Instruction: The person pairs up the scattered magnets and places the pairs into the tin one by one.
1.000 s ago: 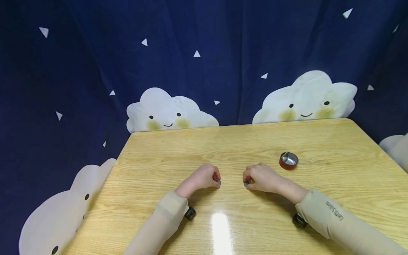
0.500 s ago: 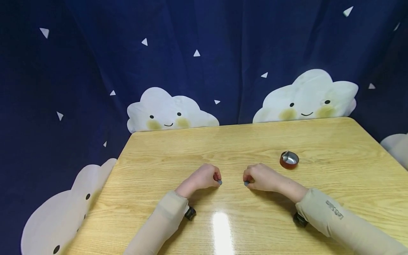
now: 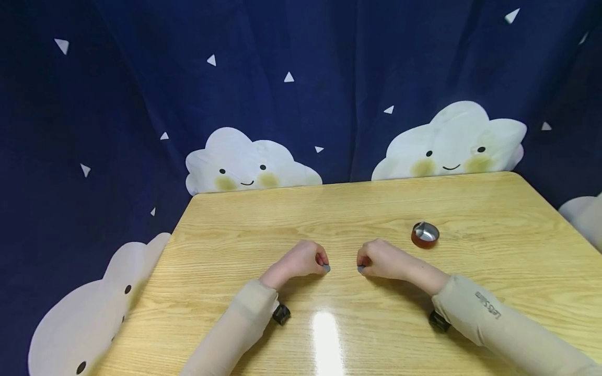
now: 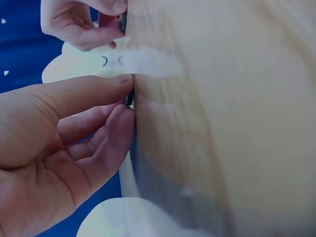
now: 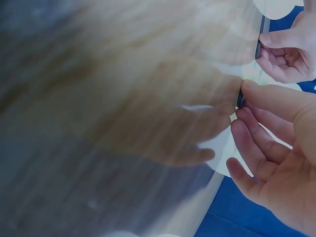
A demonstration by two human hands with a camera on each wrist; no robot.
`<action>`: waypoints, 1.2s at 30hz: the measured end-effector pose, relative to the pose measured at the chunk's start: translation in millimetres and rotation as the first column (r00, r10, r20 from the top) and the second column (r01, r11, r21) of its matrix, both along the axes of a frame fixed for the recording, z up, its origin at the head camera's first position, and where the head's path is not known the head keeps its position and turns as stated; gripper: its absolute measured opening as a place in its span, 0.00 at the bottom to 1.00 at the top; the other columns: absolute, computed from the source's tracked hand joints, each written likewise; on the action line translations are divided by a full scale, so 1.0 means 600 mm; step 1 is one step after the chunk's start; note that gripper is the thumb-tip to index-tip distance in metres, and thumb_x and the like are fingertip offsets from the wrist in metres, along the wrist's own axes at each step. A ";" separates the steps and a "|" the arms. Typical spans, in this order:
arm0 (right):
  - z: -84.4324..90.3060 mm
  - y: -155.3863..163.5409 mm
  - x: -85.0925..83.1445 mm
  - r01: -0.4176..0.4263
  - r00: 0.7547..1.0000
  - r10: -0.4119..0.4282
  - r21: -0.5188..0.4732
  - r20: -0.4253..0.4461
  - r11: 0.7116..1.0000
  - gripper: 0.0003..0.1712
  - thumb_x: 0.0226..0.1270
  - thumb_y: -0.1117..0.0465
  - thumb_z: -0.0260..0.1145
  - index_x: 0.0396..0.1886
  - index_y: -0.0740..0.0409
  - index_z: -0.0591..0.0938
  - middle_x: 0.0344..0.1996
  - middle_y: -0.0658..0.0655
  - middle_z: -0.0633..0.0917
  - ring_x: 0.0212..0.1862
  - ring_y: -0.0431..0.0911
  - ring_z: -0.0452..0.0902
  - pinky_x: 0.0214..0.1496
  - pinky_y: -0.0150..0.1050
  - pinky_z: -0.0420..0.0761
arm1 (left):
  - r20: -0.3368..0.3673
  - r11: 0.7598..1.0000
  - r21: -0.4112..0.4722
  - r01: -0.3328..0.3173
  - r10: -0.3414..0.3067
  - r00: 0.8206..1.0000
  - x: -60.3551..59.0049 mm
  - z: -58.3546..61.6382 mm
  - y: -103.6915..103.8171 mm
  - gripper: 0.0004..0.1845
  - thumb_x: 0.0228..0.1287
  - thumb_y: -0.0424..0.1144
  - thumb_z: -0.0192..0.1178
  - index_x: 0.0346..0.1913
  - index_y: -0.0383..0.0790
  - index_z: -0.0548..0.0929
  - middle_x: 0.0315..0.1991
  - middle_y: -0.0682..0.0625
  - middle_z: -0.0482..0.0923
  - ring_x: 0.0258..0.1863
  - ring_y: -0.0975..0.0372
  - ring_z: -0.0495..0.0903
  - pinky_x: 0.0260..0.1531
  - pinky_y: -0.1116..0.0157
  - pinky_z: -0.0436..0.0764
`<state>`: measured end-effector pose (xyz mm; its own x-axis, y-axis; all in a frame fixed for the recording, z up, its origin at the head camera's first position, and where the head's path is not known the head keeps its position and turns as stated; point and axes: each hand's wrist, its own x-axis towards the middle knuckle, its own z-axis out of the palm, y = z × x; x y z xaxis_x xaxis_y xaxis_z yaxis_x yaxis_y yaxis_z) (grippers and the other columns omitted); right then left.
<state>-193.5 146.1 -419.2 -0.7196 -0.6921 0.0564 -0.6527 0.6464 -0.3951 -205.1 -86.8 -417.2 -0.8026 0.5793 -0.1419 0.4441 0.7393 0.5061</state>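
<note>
Curtain (image 3: 282,31), navy – printed with white triangles and smiling clouds, hanging at left, behind and at right. Table (image 3: 301,214), pale wood grain, glossy. Left sleeve (image 3: 230,329), beige. Left wrist device (image 3: 281,314), black, under the forearm. Left hand (image 3: 301,260), pinching a left disc (image 3: 326,268) between thumb and fingertips; disc small, grey, dark at its edge, held close to the table surface, contact not determinable. Gap of bare table between the two hands. Right disc (image 3: 360,269), similar, small and grey, at the same low level. Right hand (image 3: 385,259), pinching that disc between thumb and fingertips, facing the left hand. Round container (image 3: 425,240), reddish-brown outside, silvery inside, standing on the table beyond the right hand – a pale shape near its rim, too small to identify. Right wrist device (image 3: 439,321), black. Right sleeve (image 3: 512,331), beige, dark lettering.
</note>
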 end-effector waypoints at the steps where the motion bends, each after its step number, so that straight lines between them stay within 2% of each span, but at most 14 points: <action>1: 0.000 0.000 -0.001 0.000 1.000 0.000 0.000 -0.001 1.000 0.03 0.50 0.62 0.70 0.24 0.52 0.82 0.22 0.44 0.78 0.26 0.34 0.69 0.29 0.30 0.71 | 0.006 1.000 0.004 -0.002 0.002 1.000 0.000 0.000 0.001 0.04 0.50 0.38 0.67 0.28 0.44 0.82 0.23 0.59 0.76 0.24 0.70 0.72 0.29 0.74 0.72; 14: 0.002 0.000 -0.003 0.006 1.000 -0.006 -0.007 0.009 1.000 0.03 0.50 0.62 0.69 0.26 0.53 0.82 0.24 0.46 0.80 0.27 0.36 0.71 0.30 0.31 0.72 | -0.005 1.000 0.020 -0.004 0.004 1.000 0.004 0.003 0.012 0.05 0.49 0.37 0.68 0.27 0.43 0.81 0.22 0.59 0.76 0.23 0.71 0.72 0.28 0.75 0.72; 21: 0.004 -0.001 -0.004 0.038 0.999 -0.038 -0.008 0.015 0.999 0.03 0.50 0.63 0.70 0.23 0.53 0.82 0.20 0.43 0.77 0.25 0.34 0.69 0.27 0.29 0.70 | -0.029 1.000 -0.003 -0.001 0.001 1.000 0.005 0.005 0.016 0.05 0.50 0.37 0.68 0.28 0.43 0.81 0.23 0.58 0.77 0.23 0.71 0.72 0.27 0.75 0.72; 27: -0.001 -0.005 -0.006 0.058 0.998 -0.058 -0.007 0.015 0.998 0.04 0.49 0.62 0.70 0.24 0.54 0.82 0.20 0.44 0.78 0.25 0.35 0.69 0.27 0.29 0.71 | -0.030 1.000 0.013 -0.010 0.011 0.999 0.006 0.001 0.020 0.05 0.48 0.37 0.68 0.27 0.42 0.82 0.22 0.58 0.76 0.22 0.71 0.72 0.26 0.75 0.72; 36: -0.001 -0.014 -0.005 0.012 0.999 -0.015 -0.055 -0.038 0.998 0.04 0.48 0.63 0.70 0.23 0.57 0.81 0.19 0.45 0.76 0.23 0.35 0.67 0.25 0.29 0.69 | -0.042 1.000 0.000 -0.009 0.009 0.999 0.008 0.000 0.031 0.05 0.49 0.38 0.68 0.27 0.43 0.82 0.22 0.59 0.76 0.22 0.71 0.72 0.26 0.76 0.71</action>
<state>-196.6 137.8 -419.8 -0.7255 -0.6774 0.1219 -0.6593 0.6332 -0.4054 -200.3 -68.4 -417.1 -0.8130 0.5721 -0.1086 0.4582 0.7436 0.4869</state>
